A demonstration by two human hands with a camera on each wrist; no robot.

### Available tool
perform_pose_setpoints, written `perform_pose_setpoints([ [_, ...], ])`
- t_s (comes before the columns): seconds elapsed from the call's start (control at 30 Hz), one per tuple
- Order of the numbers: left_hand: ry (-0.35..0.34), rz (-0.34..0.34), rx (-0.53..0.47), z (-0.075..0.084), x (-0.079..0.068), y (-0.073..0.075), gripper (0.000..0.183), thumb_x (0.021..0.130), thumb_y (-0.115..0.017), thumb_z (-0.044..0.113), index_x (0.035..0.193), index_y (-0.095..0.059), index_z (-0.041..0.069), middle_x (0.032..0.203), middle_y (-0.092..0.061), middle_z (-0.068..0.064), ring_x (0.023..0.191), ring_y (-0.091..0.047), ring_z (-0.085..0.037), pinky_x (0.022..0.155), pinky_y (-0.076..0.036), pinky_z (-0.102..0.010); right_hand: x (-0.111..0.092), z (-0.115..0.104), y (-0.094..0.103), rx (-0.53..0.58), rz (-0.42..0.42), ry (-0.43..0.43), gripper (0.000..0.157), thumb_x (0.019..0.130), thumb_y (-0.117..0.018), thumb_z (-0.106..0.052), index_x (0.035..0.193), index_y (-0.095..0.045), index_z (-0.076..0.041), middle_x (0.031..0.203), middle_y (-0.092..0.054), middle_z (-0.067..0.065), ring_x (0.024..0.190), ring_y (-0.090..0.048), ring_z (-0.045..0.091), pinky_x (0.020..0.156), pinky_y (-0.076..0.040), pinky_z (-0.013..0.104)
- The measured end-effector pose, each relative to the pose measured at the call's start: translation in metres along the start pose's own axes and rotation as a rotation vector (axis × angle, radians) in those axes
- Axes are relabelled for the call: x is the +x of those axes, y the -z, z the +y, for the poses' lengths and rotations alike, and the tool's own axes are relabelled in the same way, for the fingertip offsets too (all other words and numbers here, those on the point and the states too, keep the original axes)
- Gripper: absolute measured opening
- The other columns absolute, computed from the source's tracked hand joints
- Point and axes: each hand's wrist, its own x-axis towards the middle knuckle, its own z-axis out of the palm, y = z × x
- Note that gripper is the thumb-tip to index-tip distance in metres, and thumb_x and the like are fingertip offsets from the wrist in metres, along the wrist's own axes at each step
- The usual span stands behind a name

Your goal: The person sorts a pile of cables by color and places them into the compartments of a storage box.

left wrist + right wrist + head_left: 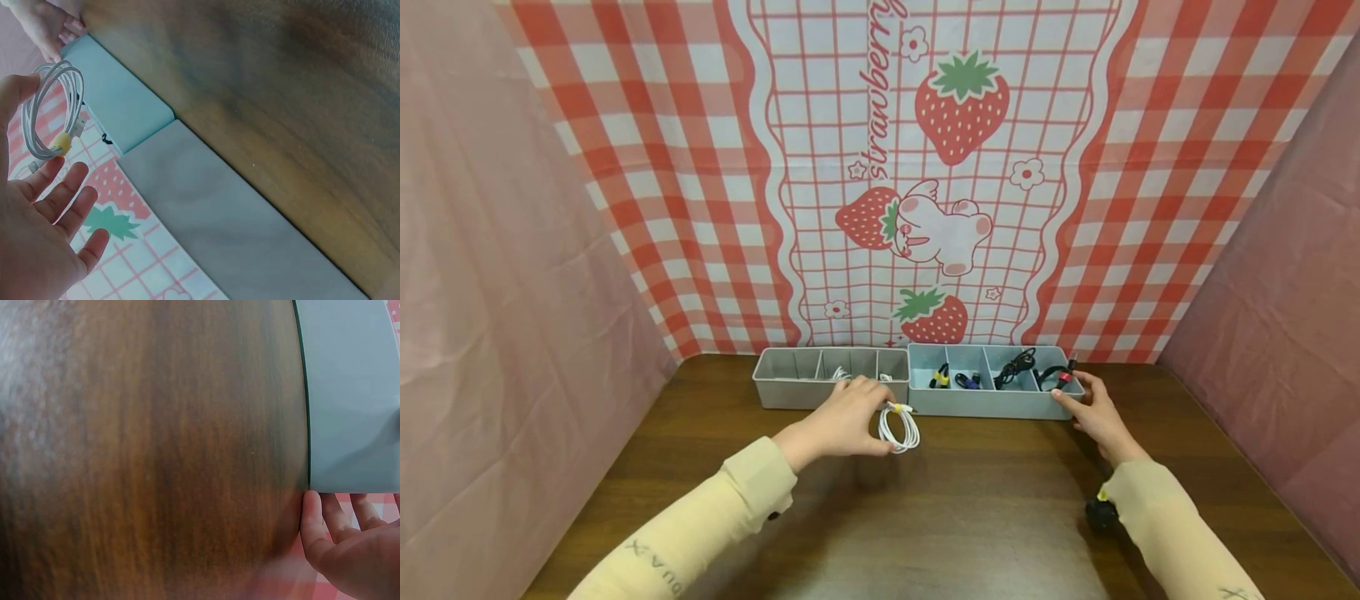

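In the head view my left hand [846,419] pinches a coiled white cable [913,433] between thumb and fingers, in front of the grey box [793,395]. A yellow tie [61,143] bundles the coil, and a USB plug [79,127] shows beside it in the left wrist view. My right hand [1103,422] is at the right end of the light blue box [985,405]. Its fingers [336,515] reach along that end wall in the right wrist view, fairly straight, fingertips right at the edge.
Both boxes stand end to end at the table's [985,500] back edge. The blue one's compartments hold dark cables [1017,367], one with a red tie [1064,379]; white cables [841,374] lie in the grey one. Behind hangs a red checked strawberry cloth [700,208].
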Motion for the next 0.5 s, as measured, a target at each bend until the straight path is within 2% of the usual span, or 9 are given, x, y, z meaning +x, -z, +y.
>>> perform_pose_setpoints([
  [0.17, 0.009, 0.01, 0.014, -0.003, 0.001, 0.007, 0.059, 0.063, -0.068, 0.055, 0.107, -0.051, 0.02, 0.104, -0.053, 0.006, 0.101, -0.044, -0.013, 0.089, -0.032, -0.043, -0.002, -0.002, 0.0, 0.004, -0.003, -0.009, 0.084, 0.085, -0.049, -0.049, 0.142, -0.003, -0.007, 0.136, -0.015, 0.031, 0.115, -0.033, 0.043, 0.09, -0.036, 0.057],
  [0.37, 0.016, 0.032, 0.019, -0.006, 0.002, 0.018, 0.06, 0.063, -0.068, 0.055, 0.108, -0.052, 0.018, 0.105, -0.052, 0.006, 0.099, -0.044, -0.013, 0.083, -0.032, -0.036, -0.003, -0.003, 0.0, 0.004, 0.003, -0.016, 0.083, 0.085, -0.051, -0.049, 0.141, -0.005, -0.008, 0.137, -0.015, 0.03, 0.115, -0.033, 0.042, 0.089, -0.037, 0.056],
  [0.5, 0.017, 0.042, 0.017, -0.009, 0.002, 0.024, 0.061, 0.063, -0.069, 0.054, 0.109, -0.052, 0.017, 0.107, -0.053, 0.004, 0.102, -0.044, -0.014, 0.084, -0.031, -0.037, -0.003, -0.004, 0.0, -0.003, 0.007, -0.019, 0.082, 0.085, -0.05, -0.048, 0.141, -0.005, -0.008, 0.137, -0.016, 0.03, 0.114, -0.034, 0.04, 0.087, -0.039, 0.054],
])
